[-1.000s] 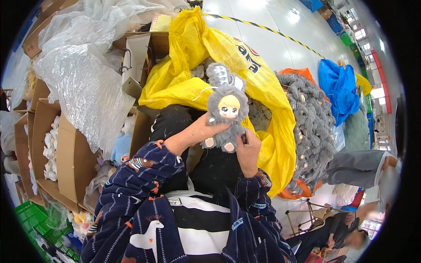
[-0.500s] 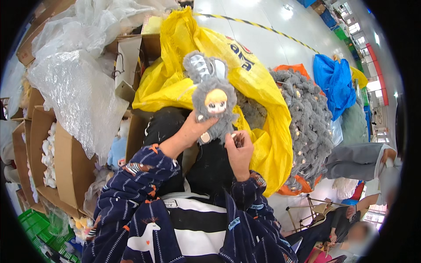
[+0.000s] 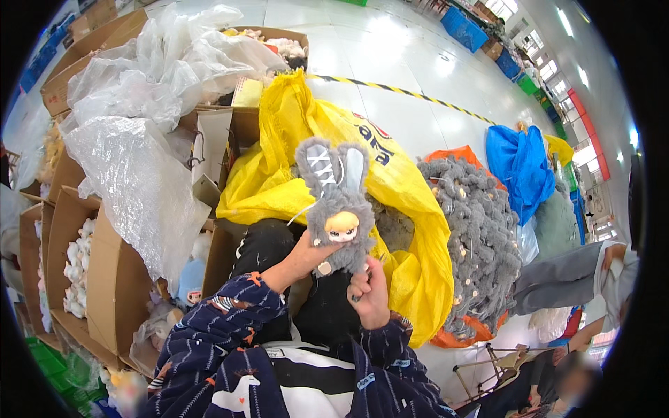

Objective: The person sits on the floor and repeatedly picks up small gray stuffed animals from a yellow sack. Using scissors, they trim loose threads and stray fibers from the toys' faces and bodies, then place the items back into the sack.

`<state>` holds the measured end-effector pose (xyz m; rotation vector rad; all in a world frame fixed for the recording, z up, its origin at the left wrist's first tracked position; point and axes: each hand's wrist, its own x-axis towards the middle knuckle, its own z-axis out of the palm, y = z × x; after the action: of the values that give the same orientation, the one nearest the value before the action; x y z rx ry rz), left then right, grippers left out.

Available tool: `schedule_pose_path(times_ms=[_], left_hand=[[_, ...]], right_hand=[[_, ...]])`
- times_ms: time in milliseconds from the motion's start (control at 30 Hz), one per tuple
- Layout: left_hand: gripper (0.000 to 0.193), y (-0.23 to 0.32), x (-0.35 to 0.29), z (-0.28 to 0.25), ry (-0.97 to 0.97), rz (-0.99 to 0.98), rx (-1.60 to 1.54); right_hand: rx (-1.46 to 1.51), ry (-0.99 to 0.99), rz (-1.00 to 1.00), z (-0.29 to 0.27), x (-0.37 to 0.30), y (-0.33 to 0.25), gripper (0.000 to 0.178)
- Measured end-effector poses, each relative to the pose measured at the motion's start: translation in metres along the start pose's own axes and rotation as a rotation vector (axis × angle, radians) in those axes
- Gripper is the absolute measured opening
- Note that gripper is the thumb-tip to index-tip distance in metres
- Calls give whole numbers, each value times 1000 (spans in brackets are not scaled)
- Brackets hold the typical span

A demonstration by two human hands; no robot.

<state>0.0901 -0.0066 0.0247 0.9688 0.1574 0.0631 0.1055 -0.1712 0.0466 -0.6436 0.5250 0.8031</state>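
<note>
A grey plush doll with long rabbit ears and a small blond-haired face is held upright over my lap. White lacing crosses one ear, and a pale thread hangs beside it. My left hand grips the doll around its lower body, thumb under the face. My right hand is closed at the doll's lower right side, its fingertips close to the fur. Something small and dark shows at its curled fingers, too little to name. Behind the doll lies a yellow woven sack, open, with grey plush inside.
A heap of grey plush dolls fills an orange sack at the right, near a blue bag. At the left stand cardboard boxes of plush toys, partly under clear plastic sheeting. People sit and stand at the right edge.
The view has tipped up, so everything sits lower in the picture. The doll's ears stand more upright. My right hand has turned, its fingers now curled beside the doll.
</note>
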Motion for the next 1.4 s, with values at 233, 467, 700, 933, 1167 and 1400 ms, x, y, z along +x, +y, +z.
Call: schedule_pose_path(times_ms=[233,467,700,933,1167,1400], left_hand=[[45,6,1,-11,-143,-9,132],[47,3,-1,-15,-315,-58,377],[42,5,4,-20,-301,-149,331],[40,2,3,-19,-302,-51,396],[41,7,0,-18,-299,13,437],[41,12,2,-16,-305,44,435]], right_hand=[[-1043,202,-632,15,-12,-24,19],[-823,-83,-714,66,9,-53,21],[-974,19,-1199,64,22,-40,18],[-910,204,-1430,82,-1,-74,12],[-1506,-23,-1306,113,1,-86,12],[-1472,-31,-1096,114,-1,-94,16]])
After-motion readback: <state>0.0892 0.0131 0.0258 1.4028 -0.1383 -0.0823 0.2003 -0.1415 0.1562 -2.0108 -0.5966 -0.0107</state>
